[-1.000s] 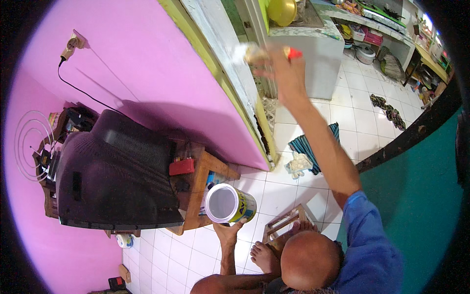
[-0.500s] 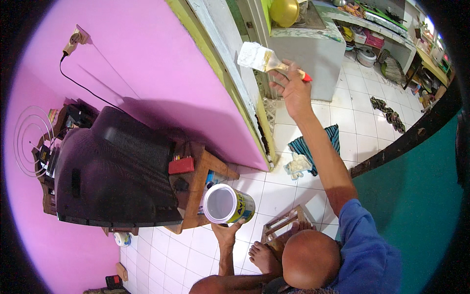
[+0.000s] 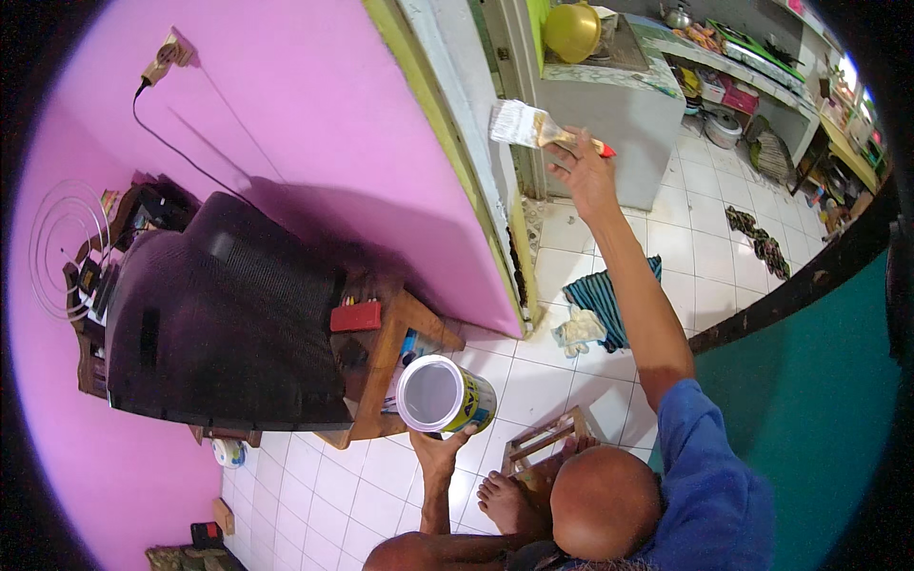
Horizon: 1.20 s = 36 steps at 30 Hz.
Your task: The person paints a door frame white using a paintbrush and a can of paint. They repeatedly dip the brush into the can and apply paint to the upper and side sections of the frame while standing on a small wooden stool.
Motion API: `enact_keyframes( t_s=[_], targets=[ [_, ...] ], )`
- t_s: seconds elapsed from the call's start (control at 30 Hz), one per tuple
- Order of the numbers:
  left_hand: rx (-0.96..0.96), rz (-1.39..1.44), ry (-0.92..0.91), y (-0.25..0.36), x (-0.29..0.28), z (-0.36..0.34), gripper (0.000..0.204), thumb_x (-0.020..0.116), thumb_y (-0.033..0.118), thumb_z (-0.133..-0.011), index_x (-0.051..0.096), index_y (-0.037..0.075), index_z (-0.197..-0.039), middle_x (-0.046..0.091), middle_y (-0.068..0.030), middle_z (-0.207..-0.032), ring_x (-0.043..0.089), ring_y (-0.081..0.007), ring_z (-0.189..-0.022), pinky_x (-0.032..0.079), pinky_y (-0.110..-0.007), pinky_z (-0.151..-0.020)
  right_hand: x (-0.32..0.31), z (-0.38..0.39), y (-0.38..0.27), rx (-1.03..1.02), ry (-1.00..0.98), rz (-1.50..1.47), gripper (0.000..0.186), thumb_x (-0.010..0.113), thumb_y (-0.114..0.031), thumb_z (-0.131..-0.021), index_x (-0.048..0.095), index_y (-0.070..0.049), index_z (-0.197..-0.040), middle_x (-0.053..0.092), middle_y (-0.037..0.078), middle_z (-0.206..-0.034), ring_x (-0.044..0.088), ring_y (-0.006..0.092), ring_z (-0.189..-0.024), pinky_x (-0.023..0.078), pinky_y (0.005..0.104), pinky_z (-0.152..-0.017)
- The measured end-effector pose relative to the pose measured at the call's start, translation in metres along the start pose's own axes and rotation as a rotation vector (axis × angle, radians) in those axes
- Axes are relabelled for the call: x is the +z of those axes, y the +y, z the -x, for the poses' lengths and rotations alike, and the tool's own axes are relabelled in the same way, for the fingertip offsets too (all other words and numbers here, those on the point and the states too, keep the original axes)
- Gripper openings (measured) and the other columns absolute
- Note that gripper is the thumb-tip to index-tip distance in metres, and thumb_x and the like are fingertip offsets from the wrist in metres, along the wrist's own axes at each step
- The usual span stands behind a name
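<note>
My right hand point(image 3: 587, 176) is closed around the wooden handle of a wide paintbrush point(image 3: 522, 124) with a red handle tip. White paint coats its bristles, which lie at the whitish post point(image 3: 455, 81) at the wall's end; whether they touch is hard to tell. My left hand point(image 3: 440, 453), low in front of me, grips a paint can point(image 3: 476, 398) from below and the side. The can is open at the top, with a pale inside and a yellow-and-dark label. My bent knee point(image 3: 606, 502) and bare foot point(image 3: 505, 500) are close by.
Left of the can, a bulky black television point(image 3: 228, 324) stands on a wooden table point(image 3: 414, 324) against the pink wall point(image 3: 286, 105). A striped cloth point(image 3: 619, 295) and pale gloves point(image 3: 579, 329) lie on the tiles. Beside my foot is a small wooden stool point(image 3: 547, 443). Rightward is a teal surface point(image 3: 800, 381).
My right hand and the brush have moved a little down along the post, and the view has shifted slightly. The can stays in my left hand at nearly the same place.
</note>
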<state>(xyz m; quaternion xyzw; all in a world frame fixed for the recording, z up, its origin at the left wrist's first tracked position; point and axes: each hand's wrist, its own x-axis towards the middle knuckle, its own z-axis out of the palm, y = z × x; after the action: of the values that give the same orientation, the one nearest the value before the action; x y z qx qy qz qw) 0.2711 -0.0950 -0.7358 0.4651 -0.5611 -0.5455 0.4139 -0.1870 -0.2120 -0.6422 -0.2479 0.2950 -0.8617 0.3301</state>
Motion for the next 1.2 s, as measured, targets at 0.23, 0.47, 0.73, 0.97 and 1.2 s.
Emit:
enact_keyframes(
  t_s=[0.23, 0.47, 0.73, 0.97, 1.2],
  targets=[
    [-0.009, 0.047, -0.072, 0.009, -0.003, -0.003, 0.092, 0.098, 0.012, -0.06, 0.049, -0.004, -0.135, 0.064, -0.0155, -0.127, 0.061, -0.0242, -0.119, 0.045, -0.039, -0.109, 0.051, 0.049, -0.068, -0.214, -0.21, 0.712, 0.026, 0.072, -0.016, -0.098, 0.069, -0.001, -0.119, 0.074, 0.01, -0.111, 0.071, 0.0176, -0.092, 0.057, 0.0313, -0.074],
    [0.034, 0.024, -0.067, -0.005, 0.009, -0.006, 0.097, 0.098, 0.014, -0.058, 0.047, -0.002, -0.139, 0.061, -0.0158, -0.132, 0.059, -0.0254, -0.124, 0.044, -0.04, -0.112, 0.111, 0.034, -0.101, -0.322, -0.524, 1.473, 0.024, 0.075, -0.023, -0.095, 0.076, -0.008, -0.115, 0.075, 0.005, -0.089, 0.067, 0.01, -0.078, 0.055, 0.0284, -0.073],
    [0.006, 0.058, -0.092, -0.008, 0.012, -0.007, 0.104, 0.098, 0.015, -0.058, 0.042, -0.001, -0.144, 0.058, -0.017, -0.135, 0.057, -0.0278, -0.128, 0.043, -0.041, -0.114, 0.17, 0.024, -0.125, -1.331, -0.517, 1.489, 0.027, 0.073, -0.007, -0.094, 0.074, -0.004, -0.121, 0.077, 0.011, -0.113, 0.073, 0.0204, -0.1, 0.058, 0.033, -0.088],
    [-0.004, 0.092, -0.072, 0.005, 0.012, -0.006, 0.104, 0.099, 0.018, -0.058, 0.042, -0.002, -0.143, 0.059, -0.0174, -0.135, 0.057, -0.027, -0.128, 0.042, -0.042, -0.114, 0.133, 0.054, -0.074, -1.436, -0.654, 1.801, 0.035, 0.077, -0.005, -0.083, 0.071, -0.007, -0.118, 0.073, 0.01, -0.115, 0.071, 0.0273, -0.1, 0.059, 0.0375, -0.083],
    [-0.03, 0.123, -0.038, 0.003, 0.013, 0.001, 0.105, 0.099, 0.019, -0.056, 0.043, -0.003, -0.142, 0.059, -0.018, -0.135, 0.057, -0.0272, -0.129, 0.041, -0.042, -0.116, 0.099, 0.072, -0.044, -0.891, -0.798, 1.739, 0.025, 0.075, -0.006, -0.088, 0.072, -0.007, -0.112, 0.073, 0.011, -0.111, 0.072, 0.0286, -0.096, 0.059, 0.035, -0.081]
  ],
)
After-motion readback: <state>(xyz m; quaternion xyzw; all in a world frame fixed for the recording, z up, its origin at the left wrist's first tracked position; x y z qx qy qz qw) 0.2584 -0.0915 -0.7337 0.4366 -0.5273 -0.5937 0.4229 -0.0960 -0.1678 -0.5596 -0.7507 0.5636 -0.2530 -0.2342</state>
